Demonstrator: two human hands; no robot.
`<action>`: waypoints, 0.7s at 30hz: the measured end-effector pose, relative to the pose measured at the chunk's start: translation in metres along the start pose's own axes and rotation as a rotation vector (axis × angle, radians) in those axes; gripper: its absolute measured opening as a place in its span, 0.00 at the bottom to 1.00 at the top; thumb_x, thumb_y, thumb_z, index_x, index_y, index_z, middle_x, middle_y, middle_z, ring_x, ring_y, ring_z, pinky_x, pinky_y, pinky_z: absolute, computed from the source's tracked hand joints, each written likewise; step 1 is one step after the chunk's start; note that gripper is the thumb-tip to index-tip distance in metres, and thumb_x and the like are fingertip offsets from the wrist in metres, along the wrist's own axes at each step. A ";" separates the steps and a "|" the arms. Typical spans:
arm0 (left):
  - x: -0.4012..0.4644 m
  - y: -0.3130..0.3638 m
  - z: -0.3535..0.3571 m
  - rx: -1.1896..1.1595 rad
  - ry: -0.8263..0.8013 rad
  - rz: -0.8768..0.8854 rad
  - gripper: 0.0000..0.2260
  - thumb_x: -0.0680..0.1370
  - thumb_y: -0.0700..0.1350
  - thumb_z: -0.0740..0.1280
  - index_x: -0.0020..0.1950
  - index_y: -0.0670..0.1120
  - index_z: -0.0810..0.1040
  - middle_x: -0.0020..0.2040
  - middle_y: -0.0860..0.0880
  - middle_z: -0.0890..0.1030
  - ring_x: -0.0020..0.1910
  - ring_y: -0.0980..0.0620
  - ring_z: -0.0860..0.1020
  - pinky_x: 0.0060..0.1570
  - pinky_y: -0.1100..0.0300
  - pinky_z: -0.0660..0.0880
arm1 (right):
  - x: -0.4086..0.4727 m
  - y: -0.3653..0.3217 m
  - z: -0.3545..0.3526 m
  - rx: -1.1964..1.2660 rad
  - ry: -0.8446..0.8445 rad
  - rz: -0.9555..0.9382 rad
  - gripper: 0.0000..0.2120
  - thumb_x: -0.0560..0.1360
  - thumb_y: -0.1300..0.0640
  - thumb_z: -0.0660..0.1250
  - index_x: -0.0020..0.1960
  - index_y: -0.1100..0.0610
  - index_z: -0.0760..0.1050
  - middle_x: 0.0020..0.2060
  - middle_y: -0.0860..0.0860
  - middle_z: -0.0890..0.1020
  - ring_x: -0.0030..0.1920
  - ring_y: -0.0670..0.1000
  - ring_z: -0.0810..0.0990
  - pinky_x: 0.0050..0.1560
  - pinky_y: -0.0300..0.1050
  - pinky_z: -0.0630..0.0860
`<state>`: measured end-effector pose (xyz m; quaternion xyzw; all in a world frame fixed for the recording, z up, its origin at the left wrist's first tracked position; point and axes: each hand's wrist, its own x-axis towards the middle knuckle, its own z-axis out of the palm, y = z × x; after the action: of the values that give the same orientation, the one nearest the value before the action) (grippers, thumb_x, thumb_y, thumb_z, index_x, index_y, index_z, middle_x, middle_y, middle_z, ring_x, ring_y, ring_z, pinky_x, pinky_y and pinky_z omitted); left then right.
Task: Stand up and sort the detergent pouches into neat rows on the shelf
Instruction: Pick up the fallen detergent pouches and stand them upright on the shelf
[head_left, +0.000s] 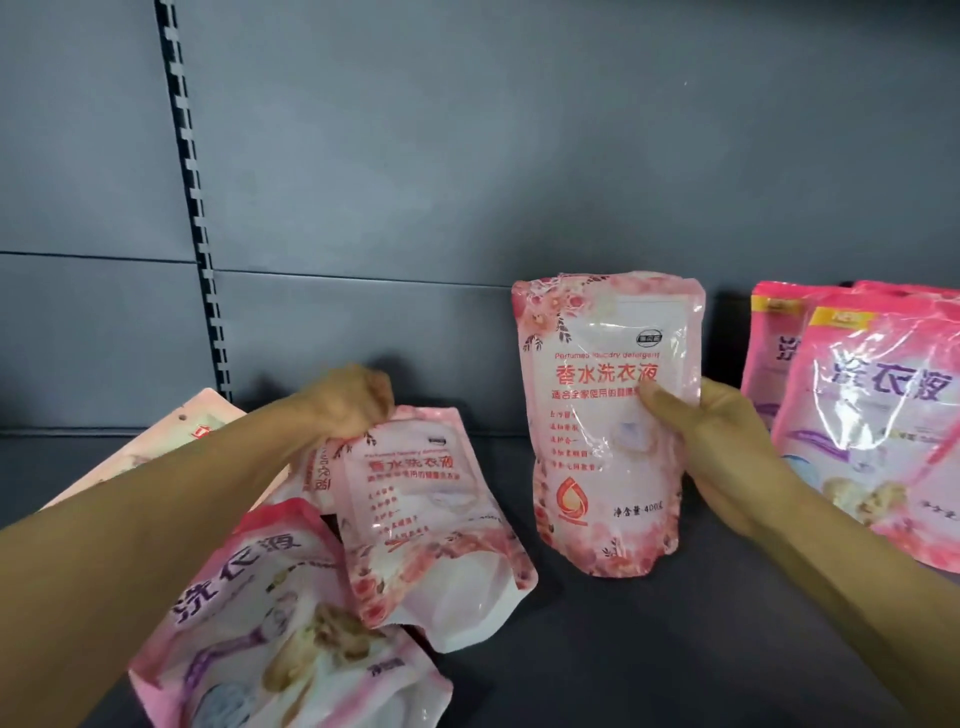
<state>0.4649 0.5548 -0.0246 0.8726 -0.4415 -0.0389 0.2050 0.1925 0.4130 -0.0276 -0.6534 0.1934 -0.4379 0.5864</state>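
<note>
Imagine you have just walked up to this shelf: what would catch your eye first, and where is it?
First, the upright rose-print pouch at the centre, held by the right hand. Next, the left hand gripping the top of a leaning rose-print pouch among the fallen ones at lower left. Purple-lettered pouches stand at right.

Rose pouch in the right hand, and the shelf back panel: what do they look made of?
Rose pouch: seemingly thin flexible plastic film, glossy; it shows glare streaks and wrinkles where the right hand grips it. Back panel: probably painted sheet metal, matte grey, flat with a seam and a slotted upright; cannot confirm.
</note>
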 end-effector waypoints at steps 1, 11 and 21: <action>0.000 0.003 -0.003 -0.072 0.055 0.011 0.11 0.75 0.35 0.62 0.35 0.48 0.74 0.47 0.41 0.82 0.48 0.42 0.80 0.41 0.65 0.69 | 0.000 -0.002 0.001 -0.006 0.012 -0.009 0.09 0.76 0.62 0.64 0.54 0.60 0.79 0.49 0.54 0.85 0.49 0.54 0.84 0.49 0.49 0.82; -0.043 0.088 -0.050 -0.568 0.373 0.203 0.14 0.75 0.35 0.67 0.31 0.47 0.76 0.18 0.58 0.73 0.16 0.63 0.69 0.19 0.74 0.64 | -0.031 -0.024 -0.031 0.117 0.235 -0.018 0.08 0.77 0.62 0.62 0.53 0.59 0.79 0.47 0.53 0.85 0.46 0.53 0.85 0.46 0.52 0.82; -0.078 0.219 -0.057 -0.623 0.377 0.446 0.12 0.75 0.37 0.67 0.32 0.48 0.76 0.20 0.56 0.74 0.17 0.61 0.68 0.20 0.73 0.64 | -0.079 -0.074 -0.148 0.038 0.453 -0.143 0.09 0.79 0.60 0.61 0.45 0.56 0.80 0.41 0.49 0.86 0.43 0.50 0.85 0.44 0.49 0.82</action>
<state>0.2664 0.5190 0.1043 0.6438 -0.5413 0.0351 0.5397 0.0120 0.4029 0.0041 -0.5393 0.2650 -0.6172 0.5079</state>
